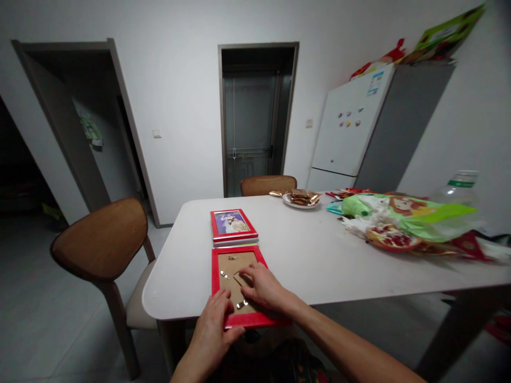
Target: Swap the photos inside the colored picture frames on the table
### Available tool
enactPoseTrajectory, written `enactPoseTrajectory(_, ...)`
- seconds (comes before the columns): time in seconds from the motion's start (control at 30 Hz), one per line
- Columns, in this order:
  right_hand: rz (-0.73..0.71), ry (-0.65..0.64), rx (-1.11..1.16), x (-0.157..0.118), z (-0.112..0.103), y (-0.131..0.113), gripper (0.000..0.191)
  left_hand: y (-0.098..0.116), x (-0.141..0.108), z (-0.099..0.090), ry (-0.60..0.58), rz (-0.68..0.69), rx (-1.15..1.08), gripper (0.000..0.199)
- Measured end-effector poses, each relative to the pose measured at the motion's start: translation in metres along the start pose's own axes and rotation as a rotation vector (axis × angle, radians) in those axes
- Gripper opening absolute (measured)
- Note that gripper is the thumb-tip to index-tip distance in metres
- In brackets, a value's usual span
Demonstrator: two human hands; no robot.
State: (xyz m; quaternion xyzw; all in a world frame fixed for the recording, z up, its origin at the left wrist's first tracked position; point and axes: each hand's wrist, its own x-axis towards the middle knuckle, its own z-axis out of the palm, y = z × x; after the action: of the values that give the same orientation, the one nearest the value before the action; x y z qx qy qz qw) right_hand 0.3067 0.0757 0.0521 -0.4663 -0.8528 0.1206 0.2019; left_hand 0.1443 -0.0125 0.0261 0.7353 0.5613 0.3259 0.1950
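Note:
A red picture frame [216,266] lies face down at the table's near edge, its brown backing board [227,287] showing. Small metal clips [225,275] sit on the board, one near the top, one at the left and one low down. My left hand [211,324] grips the frame's lower left corner, with the thumb along the bottom edge. Over the right half of the board is my right hand [263,287], its fingers curled in around a thin dark V-shaped piece [238,279]. What that piece is, I cannot make out.
Beyond it, a stack of red frames with a photo on top [233,222] lies on the white table [183,255]. Farther off stand a plate of wrapped snacks [302,199], a cut pomegranate [393,238] and a green bag [423,218]. A wooden chair [101,239] is at the left.

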Motion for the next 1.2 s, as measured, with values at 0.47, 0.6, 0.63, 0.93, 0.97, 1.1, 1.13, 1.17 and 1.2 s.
enactPoseTrajectory(0.47, -0.11, 0.146, 0.125, 0.02, -0.038, -0.049, 0.034, 0.004, 0.034, -0.03, 0.327, -0.254, -0.817, 0.036)
enactPoseTrajectory(0.6, -0.062, 0.16, 0.146, 0.018, -0.035, -0.031, 0.034, -0.026, 0.023, -0.064, 0.319, -0.407, -0.923, 0.042)
enactPoseTrajectory(0.63, -0.013, 0.168, 0.108, 0.016, -0.033, -0.02, 0.033, -0.035, 0.018, -0.072, 0.317, -0.441, -0.908, 0.042)
enactPoseTrajectory(0.93, 0.371, 0.038, -0.149, -0.005, -0.009, 0.045, 0.04, -0.087, 0.006, -0.087, 0.334, -0.478, -0.376, 0.038)
enactPoseTrajectory(0.97, 0.373, 0.035, -0.145, -0.005, -0.007, 0.045, 0.041, -0.09, 0.007, -0.087, 0.338, -0.462, -0.293, 0.039)
enactPoseTrajectory(1.1, 0.369, 0.065, -0.124, 0.0, -0.004, 0.044, 0.043, -0.089, 0.008, -0.086, 0.358, -0.407, 0.04, 0.039)
enactPoseTrajectory(1.13, 0.375, 0.077, -0.109, 0.001, -0.005, 0.044, 0.045, -0.084, 0.008, -0.085, 0.365, -0.38, 0.111, 0.039)
enactPoseTrajectory(1.17, 0.39, 0.089, -0.095, 0.002, -0.006, 0.044, 0.046, -0.077, 0.008, -0.082, 0.368, -0.35, 0.153, 0.038)
enactPoseTrajectory(1.2, 0.418, 0.1, -0.062, 0.003, -0.008, 0.044, 0.047, -0.069, 0.008, -0.079, 0.366, -0.32, 0.152, 0.037)
